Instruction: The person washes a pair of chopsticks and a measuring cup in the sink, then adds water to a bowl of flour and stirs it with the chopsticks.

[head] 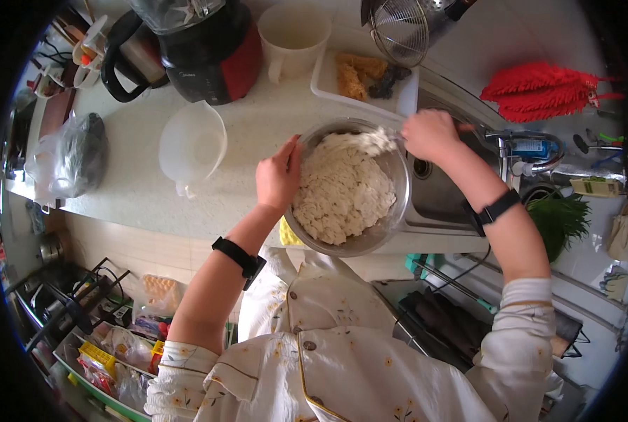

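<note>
A stainless steel mixing bowl (385,232) stands at the counter's front edge, holding a shaggy, pale dough (345,190). My left hand (279,176) grips the bowl's left rim, thumb along the edge. Over the far right rim, my right hand (429,134) is closed around a utensil whose reddish handle end (466,127) sticks out behind the fist. Clumps of dough (377,141) cover its working end, so I cannot tell what kind of utensil it is. Under the bowl's left front side a yellow cloth or sponge (289,233) pokes out.
Left of the bowl is a translucent plastic jug (193,142). Behind stand a Midea blender (203,63), a white pitcher (293,39) and a white tray (364,105) with brown and dark food. A steel sink (440,195) with a faucet (535,140) adjoins on the right.
</note>
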Tool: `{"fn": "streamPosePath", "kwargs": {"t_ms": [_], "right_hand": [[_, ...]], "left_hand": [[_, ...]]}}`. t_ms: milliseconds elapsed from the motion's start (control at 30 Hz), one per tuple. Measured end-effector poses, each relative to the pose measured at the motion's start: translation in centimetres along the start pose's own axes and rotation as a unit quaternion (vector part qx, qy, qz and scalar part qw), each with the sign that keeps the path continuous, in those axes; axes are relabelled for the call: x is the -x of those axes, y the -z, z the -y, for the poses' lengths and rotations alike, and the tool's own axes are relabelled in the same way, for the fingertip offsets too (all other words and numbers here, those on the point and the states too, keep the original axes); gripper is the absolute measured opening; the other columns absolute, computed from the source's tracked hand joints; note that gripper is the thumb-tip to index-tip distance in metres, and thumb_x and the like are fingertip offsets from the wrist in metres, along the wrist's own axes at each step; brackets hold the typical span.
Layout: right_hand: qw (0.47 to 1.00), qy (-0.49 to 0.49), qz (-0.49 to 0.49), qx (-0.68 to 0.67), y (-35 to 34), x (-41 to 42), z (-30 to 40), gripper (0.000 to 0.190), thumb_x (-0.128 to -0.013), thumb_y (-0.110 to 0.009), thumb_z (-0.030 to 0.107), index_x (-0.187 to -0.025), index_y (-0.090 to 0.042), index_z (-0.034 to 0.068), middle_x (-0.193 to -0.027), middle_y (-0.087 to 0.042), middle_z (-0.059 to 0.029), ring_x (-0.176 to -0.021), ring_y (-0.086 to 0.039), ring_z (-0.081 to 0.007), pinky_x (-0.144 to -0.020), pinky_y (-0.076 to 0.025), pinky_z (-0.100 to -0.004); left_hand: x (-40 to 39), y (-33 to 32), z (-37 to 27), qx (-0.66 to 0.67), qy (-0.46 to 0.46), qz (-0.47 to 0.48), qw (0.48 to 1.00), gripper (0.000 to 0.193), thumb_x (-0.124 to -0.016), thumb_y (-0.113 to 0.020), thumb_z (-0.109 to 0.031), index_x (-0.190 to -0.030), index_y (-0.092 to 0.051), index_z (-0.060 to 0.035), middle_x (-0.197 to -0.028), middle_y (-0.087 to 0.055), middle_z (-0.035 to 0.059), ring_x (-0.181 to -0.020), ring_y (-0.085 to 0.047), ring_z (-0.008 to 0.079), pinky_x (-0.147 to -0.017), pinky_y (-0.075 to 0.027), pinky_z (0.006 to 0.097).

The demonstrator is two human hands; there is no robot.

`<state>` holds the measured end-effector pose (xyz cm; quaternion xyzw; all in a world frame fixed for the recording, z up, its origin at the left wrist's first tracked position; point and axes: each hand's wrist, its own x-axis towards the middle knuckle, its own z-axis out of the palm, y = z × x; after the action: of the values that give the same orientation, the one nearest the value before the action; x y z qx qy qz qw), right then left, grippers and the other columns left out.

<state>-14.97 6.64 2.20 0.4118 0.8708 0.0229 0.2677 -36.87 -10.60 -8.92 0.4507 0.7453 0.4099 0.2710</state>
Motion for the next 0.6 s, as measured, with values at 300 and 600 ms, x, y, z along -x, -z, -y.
{"fn": "streamPosePath", "kwargs": {"t_ms": [300, 600], "right_hand": [[0.977, -0.036, 0.208, -0.007, -2.2, 13.5, 7.5, 0.015, -0.076, -0.059, 0.009, -0.083, -0.072, 0.006, -0.083, -0.071, -0.0126, -0.079, -0.071, -0.0260, -0.065, -0.056, -0.0366], [0.989, 0.103, 0.042, -0.101, -5.1, 9.6, 15.6, 0.016, -0.077, -0.057, 0.008, -0.077, -0.072, 0.005, -0.077, -0.070, -0.0148, -0.075, -0.070, -0.0278, -0.063, -0.055, -0.0380]], "left_hand": [[-0.1, -0.9, 1.6, 0.033, -0.035, -0.056, 0.997, 0.023, -0.092, -0.058, -0.023, -0.110, -0.069, -0.0133, -0.074, -0.063, 0.0205, -0.068, -0.062, 0.0378, -0.061, -0.049, 0.0406], [0.0, -0.9, 1.4, 0.030, -0.031, -0.045, 0.998, 0.025, -0.093, -0.056, -0.025, -0.111, -0.068, -0.0128, -0.075, -0.063, 0.0208, -0.070, -0.063, 0.0382, -0.062, -0.049, 0.0417]]}}
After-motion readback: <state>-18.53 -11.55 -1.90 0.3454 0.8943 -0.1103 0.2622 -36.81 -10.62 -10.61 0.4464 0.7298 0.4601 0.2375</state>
